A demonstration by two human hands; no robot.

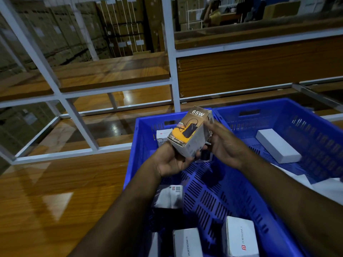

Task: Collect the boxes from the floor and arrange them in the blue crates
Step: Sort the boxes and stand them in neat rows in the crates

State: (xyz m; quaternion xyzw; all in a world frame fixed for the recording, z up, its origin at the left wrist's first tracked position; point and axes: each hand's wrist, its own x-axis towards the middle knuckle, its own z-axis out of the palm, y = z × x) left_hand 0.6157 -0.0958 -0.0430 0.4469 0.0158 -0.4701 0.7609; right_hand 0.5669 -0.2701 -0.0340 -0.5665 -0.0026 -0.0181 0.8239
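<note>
A small box marked 65W (189, 130), orange and white with a picture of a power bank, is held tilted above the nearer blue crate (137, 145). My left hand (172, 162) grips its lower end from beneath. My right hand (222, 143) holds its right side, fingers curled round the edge. Inside this crate lie several white boxes: one at the far left corner (163, 136), one in the middle left (168, 196), and two near the front (187, 242) (239, 236). A second blue crate (300, 115) stands to the right with one long white box (276, 145) in it.
White metal shelving (172, 58) with wooden boards stands behind the crates. Glossy wooden flooring (55, 191) spreads to the left. Stacked cardboard cartons (61, 32) fill the background, and a person (213, 13) stands far off at the upper right.
</note>
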